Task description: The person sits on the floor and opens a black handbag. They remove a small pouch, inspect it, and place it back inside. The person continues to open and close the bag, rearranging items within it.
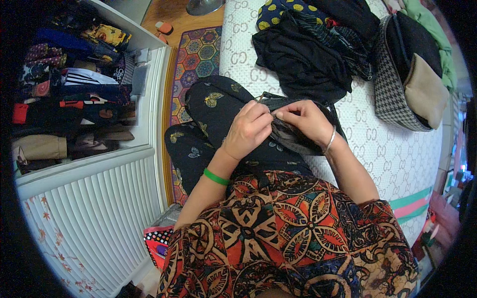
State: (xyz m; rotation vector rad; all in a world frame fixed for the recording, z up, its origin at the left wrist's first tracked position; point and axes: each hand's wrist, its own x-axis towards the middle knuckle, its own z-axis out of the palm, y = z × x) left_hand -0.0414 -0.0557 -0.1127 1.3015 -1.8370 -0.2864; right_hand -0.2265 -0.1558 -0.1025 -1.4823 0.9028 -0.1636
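A dark, thin cloth item with black edging lies across my lap and the edge of the bed; whether it is a garment or a pouch I cannot tell. My left hand pinches its upper edge, fingers curled in, and hides the exact spot held. Close beside it, the thumb and index finger of my right hand pinch the same edge. Between the two pinches the gap is small. Just beyond my hands, a heap of dark clothes rests on the bed, including a navy piece with yellow dots.
At right on the patterned bedcover stands a houndstooth fabric storage box holding black cloth and a folded beige cloth. An open white cabinet full of clothes is at left. A hexagon-patterned mat covers the floor between.
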